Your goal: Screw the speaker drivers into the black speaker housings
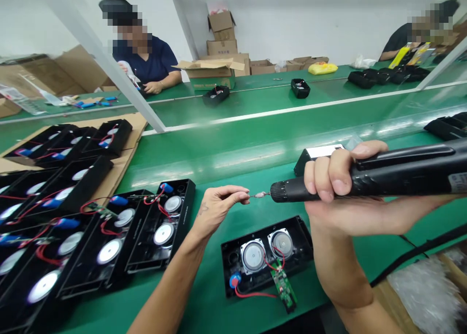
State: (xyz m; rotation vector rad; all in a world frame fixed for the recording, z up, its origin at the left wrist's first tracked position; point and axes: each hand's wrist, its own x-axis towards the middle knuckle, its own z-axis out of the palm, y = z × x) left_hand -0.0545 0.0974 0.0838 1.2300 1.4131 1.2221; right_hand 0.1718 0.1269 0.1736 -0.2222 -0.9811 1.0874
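My right hand point(333, 178) is wrapped around a black electric screwdriver point(401, 171), held level above the bench with its bit point(260, 194) pointing left. My left hand point(219, 205) pinches thumb and forefinger together at the bit's tip; whatever is between the fingertips is too small to make out. Below both hands lies an open black speaker housing point(233, 256) with two round speakers point(253, 256). A blue cylindrical battery point(235, 279) sits in its near left corner. Red wires lead to a green circuit board point(283, 285) that hangs over the near edge.
Several similar housings point(160, 227) fill the left side, some on cardboard point(136, 130). Behind my right hand stands a black box with a white top point(324, 151). A dark cable point(419, 254) runs at right above clear plastic bags point(426, 290). Two people sit across the bench.
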